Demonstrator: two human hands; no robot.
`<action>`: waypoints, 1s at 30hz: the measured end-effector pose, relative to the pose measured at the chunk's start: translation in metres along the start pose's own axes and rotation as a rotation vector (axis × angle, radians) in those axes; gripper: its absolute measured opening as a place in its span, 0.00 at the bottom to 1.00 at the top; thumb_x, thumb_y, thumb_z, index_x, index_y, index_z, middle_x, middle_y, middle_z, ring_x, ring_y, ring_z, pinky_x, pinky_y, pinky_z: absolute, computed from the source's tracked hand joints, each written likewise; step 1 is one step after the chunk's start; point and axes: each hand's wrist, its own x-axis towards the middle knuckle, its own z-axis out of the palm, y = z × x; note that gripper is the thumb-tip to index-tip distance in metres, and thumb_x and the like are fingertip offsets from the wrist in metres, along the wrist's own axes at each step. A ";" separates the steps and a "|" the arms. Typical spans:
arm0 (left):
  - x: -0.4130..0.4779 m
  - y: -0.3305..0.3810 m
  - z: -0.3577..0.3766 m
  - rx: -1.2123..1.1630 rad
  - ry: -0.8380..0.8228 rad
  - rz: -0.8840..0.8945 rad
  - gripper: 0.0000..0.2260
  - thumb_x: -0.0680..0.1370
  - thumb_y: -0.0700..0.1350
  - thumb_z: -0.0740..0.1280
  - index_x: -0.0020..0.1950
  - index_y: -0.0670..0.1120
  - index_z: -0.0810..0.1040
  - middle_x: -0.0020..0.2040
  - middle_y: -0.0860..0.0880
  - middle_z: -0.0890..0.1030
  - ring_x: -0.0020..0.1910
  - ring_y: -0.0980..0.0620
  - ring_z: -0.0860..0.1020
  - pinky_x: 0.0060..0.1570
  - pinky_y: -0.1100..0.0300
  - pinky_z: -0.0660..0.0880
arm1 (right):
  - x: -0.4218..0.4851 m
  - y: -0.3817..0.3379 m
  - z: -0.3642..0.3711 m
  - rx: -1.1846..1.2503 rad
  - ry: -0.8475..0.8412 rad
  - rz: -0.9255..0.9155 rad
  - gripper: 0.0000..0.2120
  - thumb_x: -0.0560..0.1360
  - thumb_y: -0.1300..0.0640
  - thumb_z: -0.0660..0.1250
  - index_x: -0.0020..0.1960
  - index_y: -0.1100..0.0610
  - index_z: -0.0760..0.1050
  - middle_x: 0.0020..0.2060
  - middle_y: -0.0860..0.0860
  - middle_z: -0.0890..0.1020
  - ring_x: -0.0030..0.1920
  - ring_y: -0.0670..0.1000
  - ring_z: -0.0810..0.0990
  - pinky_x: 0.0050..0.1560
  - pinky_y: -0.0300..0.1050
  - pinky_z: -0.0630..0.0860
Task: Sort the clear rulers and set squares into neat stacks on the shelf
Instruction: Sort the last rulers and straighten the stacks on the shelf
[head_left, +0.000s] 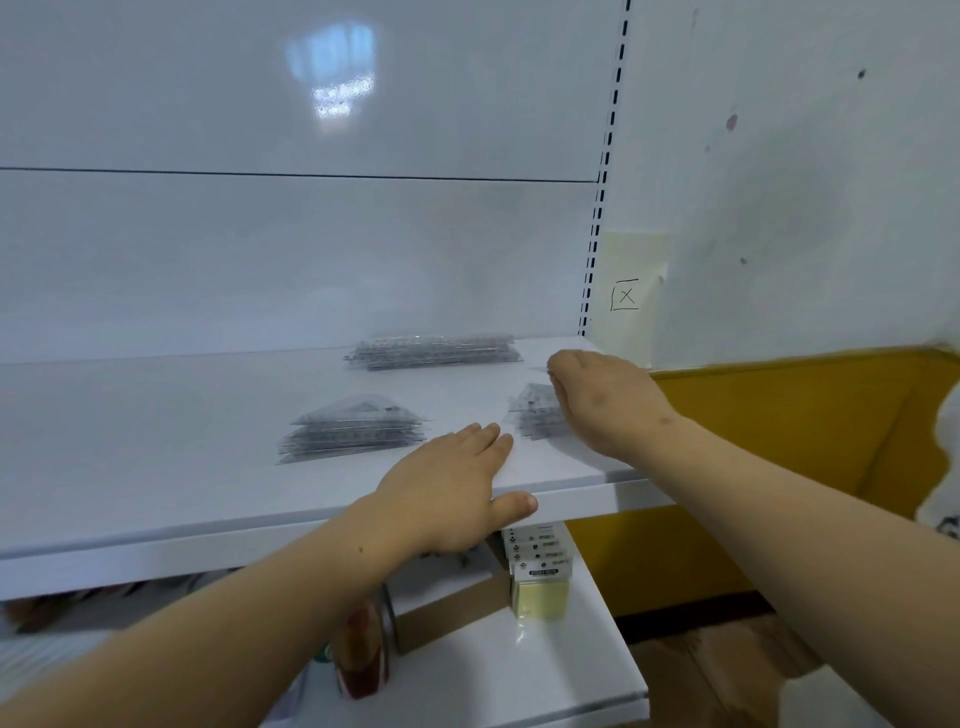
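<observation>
Three stacks of clear plastic pieces lie on the white shelf (182, 457). A stack of long rulers (434, 352) sits at the back. A stack of wide set squares (353, 428) lies in the middle. A smaller stack of set squares (537, 415) is at the right, partly hidden by my right hand (602, 400), which is bent over it with the fingers pointing down at its far side. I cannot tell whether that hand holds anything. My left hand (457, 488) lies flat on the shelf's front edge, fingers straight, thumb over the lip.
A lower shelf (519, 675) holds yellow sticky-note packs (540, 577), a cardboard piece (452, 613) and a red-labelled roll (363, 654). A slotted upright (597, 223) bounds the shelf on the right. Beyond it are a white wall with a taped note (626, 296) and a yellow panel (779, 441).
</observation>
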 end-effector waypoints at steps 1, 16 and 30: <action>0.000 0.000 0.000 -0.002 0.001 -0.002 0.35 0.78 0.66 0.50 0.78 0.48 0.46 0.79 0.50 0.46 0.77 0.52 0.46 0.74 0.56 0.46 | 0.001 0.001 0.002 -0.015 -0.051 -0.003 0.11 0.82 0.57 0.50 0.61 0.56 0.67 0.52 0.55 0.79 0.43 0.55 0.74 0.37 0.44 0.65; 0.000 0.000 0.000 -0.014 0.020 0.003 0.35 0.78 0.66 0.51 0.78 0.48 0.48 0.79 0.50 0.48 0.77 0.52 0.48 0.74 0.57 0.47 | 0.009 0.022 0.005 0.332 -0.388 0.079 0.25 0.78 0.42 0.58 0.74 0.42 0.58 0.70 0.49 0.67 0.68 0.52 0.67 0.69 0.50 0.64; 0.000 0.000 -0.001 -0.033 0.034 0.003 0.35 0.77 0.66 0.52 0.78 0.49 0.49 0.79 0.50 0.50 0.77 0.52 0.49 0.73 0.55 0.50 | 0.010 0.026 -0.001 0.305 -0.499 0.121 0.32 0.75 0.40 0.64 0.74 0.43 0.56 0.69 0.50 0.69 0.66 0.52 0.70 0.66 0.48 0.67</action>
